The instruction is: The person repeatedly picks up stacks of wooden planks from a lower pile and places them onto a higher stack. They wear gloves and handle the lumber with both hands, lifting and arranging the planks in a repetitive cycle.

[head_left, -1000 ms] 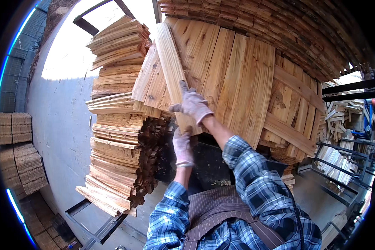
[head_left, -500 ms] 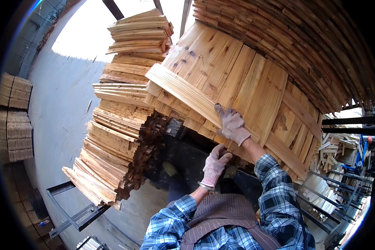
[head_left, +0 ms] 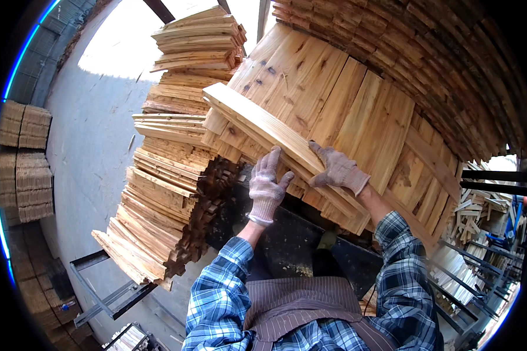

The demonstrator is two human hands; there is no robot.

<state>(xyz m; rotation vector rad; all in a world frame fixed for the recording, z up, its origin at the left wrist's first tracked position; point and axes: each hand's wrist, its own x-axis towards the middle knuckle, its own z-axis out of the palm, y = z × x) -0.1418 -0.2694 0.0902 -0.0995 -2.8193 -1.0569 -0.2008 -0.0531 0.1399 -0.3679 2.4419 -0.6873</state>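
Observation:
A long pale wooden board (head_left: 253, 117) lies slantwise along the near edge of a layer of flat boards (head_left: 310, 82), its near edge tipped up a little. My right hand (head_left: 341, 169), in a soiled pale glove, grips it towards its right end, fingers over the top and thumb on the near side. At the board's near edge, further left, my left hand (head_left: 266, 187) wears a like glove. Its fingers are stretched out and the thumb stands apart. The fingertips are at the edge; whether they press on it I cannot tell.
Stacked boards (head_left: 158, 193) form a tall curved row on the left. Behind the layer rises a wall of stacked slats (head_left: 410, 47). A metal frame (head_left: 108, 292) stands on the floor at lower left. Scrap wood pieces (head_left: 480, 207) and more metal racks are at right.
My left hand has moved up and left to the board's near edge, its fingers spreading. The board has tipped up slightly, and my right hand now wraps its near side with the thumb.

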